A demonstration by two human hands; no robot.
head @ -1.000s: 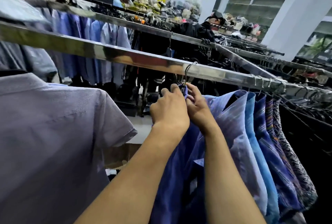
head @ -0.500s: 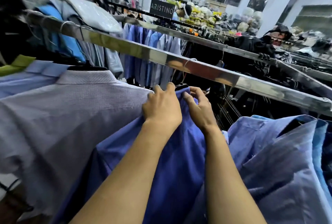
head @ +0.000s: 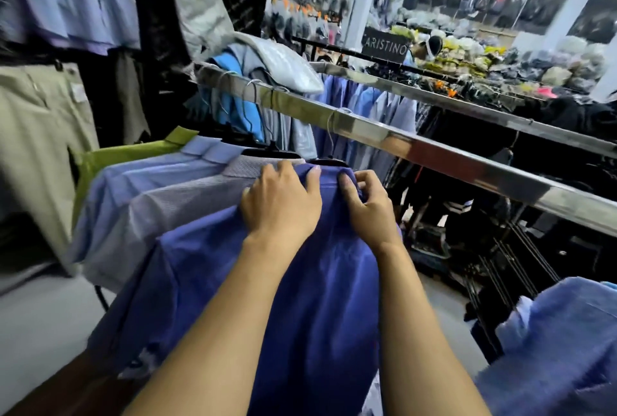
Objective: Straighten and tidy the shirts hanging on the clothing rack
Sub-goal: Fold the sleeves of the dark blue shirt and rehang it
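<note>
Just under the chrome rail [head: 434, 155], toward its left end, the dark blue shirt [head: 317, 298] hangs off a black hanger [head: 329, 161]. Its collar is up by the rail and its length drops down toward the camera. The left hand [head: 280, 202] curls over the collar's left side. The right hand [head: 367, 205] pinches the right side, thumb on top. They're close together, not touching. A grey shirt [head: 187, 202] touches it on the left.

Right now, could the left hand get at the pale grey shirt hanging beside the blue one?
Probably yes. The left hand grips the blue shirt at its collar, right beside the grey shirt, whose shoulder lies uncovered; it need only let go.
</note>
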